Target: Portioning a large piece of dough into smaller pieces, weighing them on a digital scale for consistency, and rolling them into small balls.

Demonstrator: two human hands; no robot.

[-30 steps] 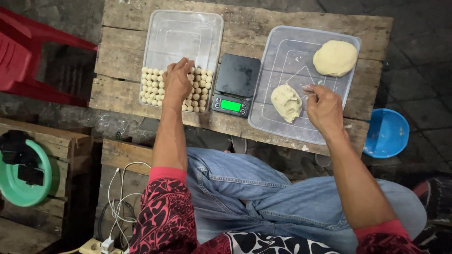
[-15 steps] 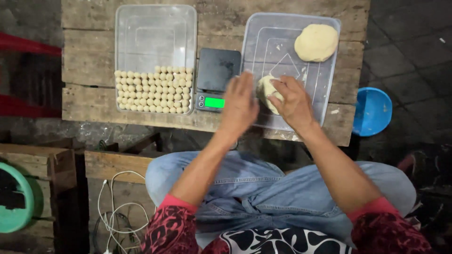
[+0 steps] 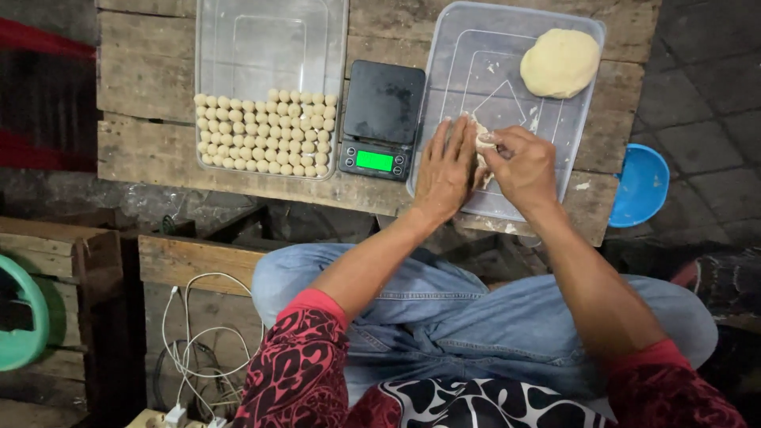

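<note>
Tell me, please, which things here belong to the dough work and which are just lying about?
In use: left hand, right hand, dough piece, big dough lump, lid tray, scale, box of dough balls.
Lying about: blue bowl, white cables, green tub.

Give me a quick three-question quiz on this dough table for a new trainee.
1. True or false: the scale sits between the two clear trays.
2. Which tray holds the rows of small dough balls: A, the left tray, or B, the right tray?
3. What do the left hand and right hand hold between them?

Key: 1 true. 2 A. 3 A small piece of dough, over the right tray, apart from the big dough lump.
</note>
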